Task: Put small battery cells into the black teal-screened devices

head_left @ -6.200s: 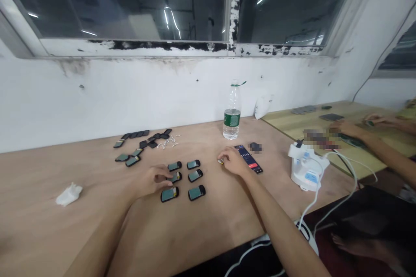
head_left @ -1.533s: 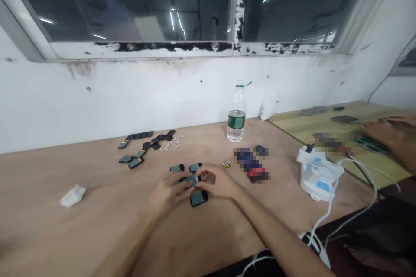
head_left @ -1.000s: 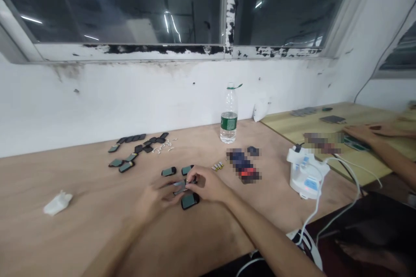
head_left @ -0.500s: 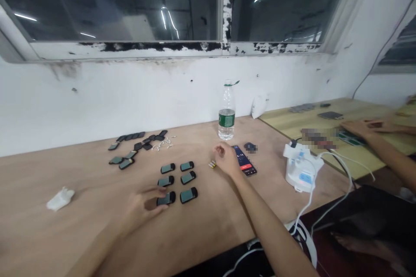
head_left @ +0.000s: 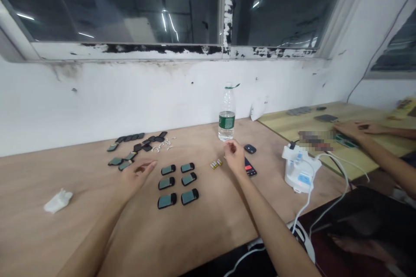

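Your left hand [head_left: 138, 176] is open with fingers spread, holding nothing, just left of six black rounded-rectangular devices with teal panels [head_left: 167, 201], set in two columns on the pale wooden table [head_left: 65, 169]. Your right hand [head_left: 232, 157] is loosely curled, apparently empty, just right of small gold-tipped cylinders [head_left: 216, 164] and touching-close to a black smartphone [head_left: 250, 169].

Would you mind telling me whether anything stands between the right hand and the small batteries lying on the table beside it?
Nothing visible does: the right hand is just right of the small batteries, with only the bare wooden table between them.
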`<state>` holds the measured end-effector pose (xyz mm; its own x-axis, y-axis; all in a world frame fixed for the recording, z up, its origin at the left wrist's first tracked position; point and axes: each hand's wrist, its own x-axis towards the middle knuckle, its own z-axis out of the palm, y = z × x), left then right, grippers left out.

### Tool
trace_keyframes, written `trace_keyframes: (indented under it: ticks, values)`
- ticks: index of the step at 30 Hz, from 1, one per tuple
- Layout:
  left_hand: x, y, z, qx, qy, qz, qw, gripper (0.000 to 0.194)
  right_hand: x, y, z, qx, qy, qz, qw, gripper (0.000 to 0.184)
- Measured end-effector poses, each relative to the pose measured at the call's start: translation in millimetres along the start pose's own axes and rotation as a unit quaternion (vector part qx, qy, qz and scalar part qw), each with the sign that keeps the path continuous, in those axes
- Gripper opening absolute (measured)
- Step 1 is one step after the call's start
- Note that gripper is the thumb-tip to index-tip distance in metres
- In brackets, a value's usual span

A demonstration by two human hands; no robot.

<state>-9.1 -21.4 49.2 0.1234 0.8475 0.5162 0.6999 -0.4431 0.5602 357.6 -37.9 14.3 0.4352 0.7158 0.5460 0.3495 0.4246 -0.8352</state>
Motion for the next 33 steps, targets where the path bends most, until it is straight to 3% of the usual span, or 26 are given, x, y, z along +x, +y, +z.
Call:
trace_keyframes:
  ticks: [3, 7, 14, 20, 33]
  values:
    - [-9.1, -15.6, 14.7, 0.003, -0.037, 0.032, 0.999, 0.048, 0.6, 4.2, 0.0, -0.025, -0.051, -0.012, 0.998, 0.016]
    - [-13.3, -24.7, 26.6, -0.015, -0.101, 0.072, 0.992, 0.048, -4.0, 9.0, 1.4, -0.089, -0.191, -0.052, 0.976, 0.015]
    - [-5.6, -40.4, 42.9, -0.025, -0.120, 0.122, 0.985, 0.054, -15.0, 3.9, -0.4, -0.153, -0.345, -0.112, 0.919, 0.049]
    - [-0.3, -39.6, 47.1, -0.041, -0.153, 0.102, 0.982, 0.039, -17.9, 9.6, 0.1, -0.192, -0.364, -0.105, 0.906, 0.050]
    - [-2.7, -42.9, 48.2, -0.015, -0.122, 0.025, 0.992, 0.029, -16.9, 13.1, -1.8, -0.235, -0.374, -0.099, 0.892, 0.025]
